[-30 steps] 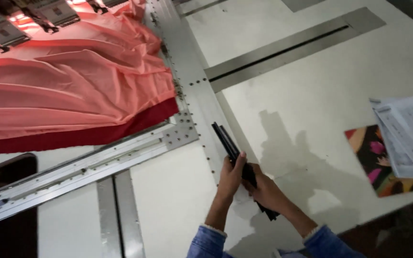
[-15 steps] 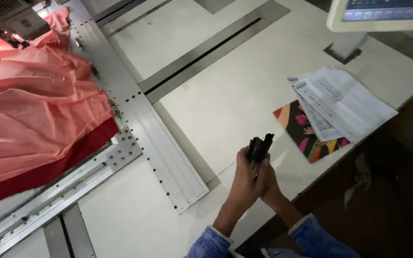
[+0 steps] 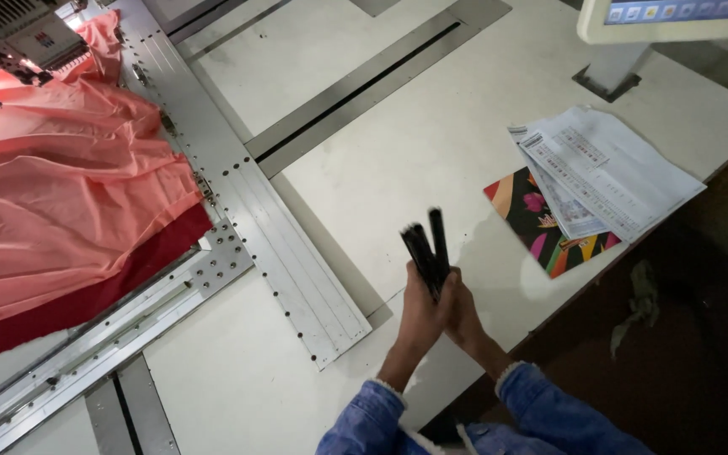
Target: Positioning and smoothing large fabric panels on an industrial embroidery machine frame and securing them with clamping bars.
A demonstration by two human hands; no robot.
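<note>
My left hand and my right hand are pressed together around a bundle of thin black strips. The strips stick upward out of my hands and fan slightly apart at their tops. My hands hover over the white table near its front edge, just right of the end of a perforated metal frame rail. Both sleeves are blue denim.
Pink fabric over a red layer is clamped in the metal frame at the left, under machine heads. Printed papers lie on a colourful booklet at the right. A screen on a stand is at the top right.
The view has swung from the fabric toward the table's right side. The black strips went from lying slanted in my hands to standing upright between both hands.
</note>
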